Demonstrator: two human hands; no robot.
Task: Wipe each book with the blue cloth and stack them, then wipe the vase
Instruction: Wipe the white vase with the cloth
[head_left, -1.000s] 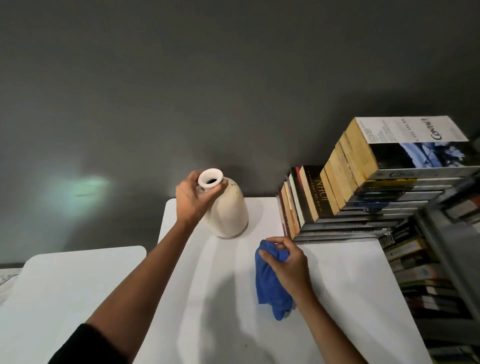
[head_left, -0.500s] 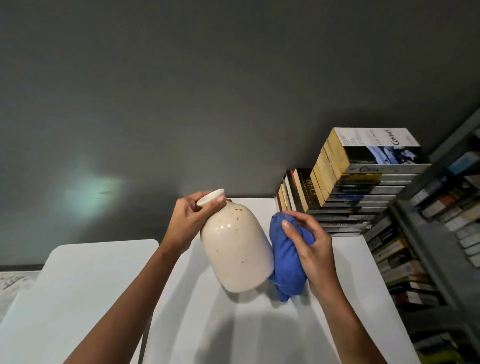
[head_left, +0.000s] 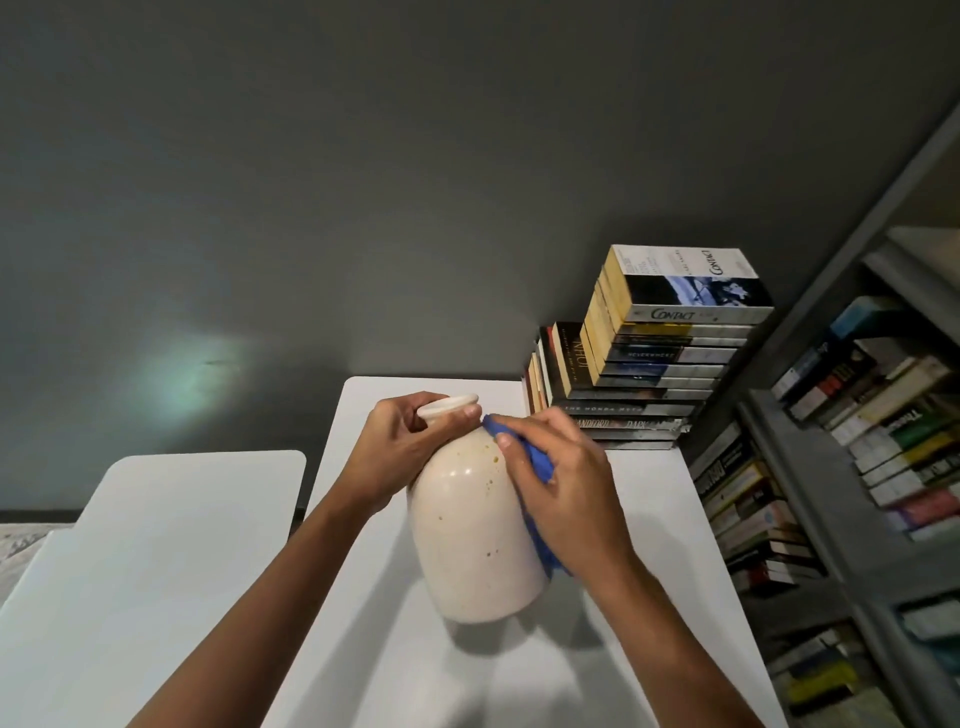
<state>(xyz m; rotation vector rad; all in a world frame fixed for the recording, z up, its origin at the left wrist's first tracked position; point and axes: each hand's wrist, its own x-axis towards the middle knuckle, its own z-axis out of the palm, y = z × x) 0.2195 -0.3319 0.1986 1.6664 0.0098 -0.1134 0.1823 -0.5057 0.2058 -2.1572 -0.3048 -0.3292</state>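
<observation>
Status: book part looks done, vase part underway. The paperback books (head_left: 670, 358) sit in a tall flat stack at the far right corner of the white table (head_left: 660, 525), against the dark grey wall (head_left: 415, 182). A few at the stack's left edge look to be standing on edge rather than lying flat, so stacking may not be fully tidy. Can't verify from here that each one got wiped, and no loose book shows on the table. The cream speckled ceramic vase (head_left: 472, 535) is mid-table, tilted with its mouth away from the camera and its base toward it. Can't tell if the base edge touches the tabletop or hangs just above its shadow. The left hand (head_left: 400, 452) has its fingers wrapped round the neck just under the rim and steadies it. The right hand (head_left: 569, 493) has its fingers curved over the bunched blue cloth (head_left: 540, 470) and holds it, pinning it against the vase's right shoulder; a tail of cloth hangs out below the palm. So cloth contact is near the top right only. By my read, what's left is the front face, the left side, the lower body, the rim and maybe the base, then setting the vase down upright. Brown flecks on the glaze could be finish or dirt, can't tell. Also in view are a grey bookshelf (head_left: 841, 519) full of books on the right and a second white table (head_left: 171, 545) on the left.
</observation>
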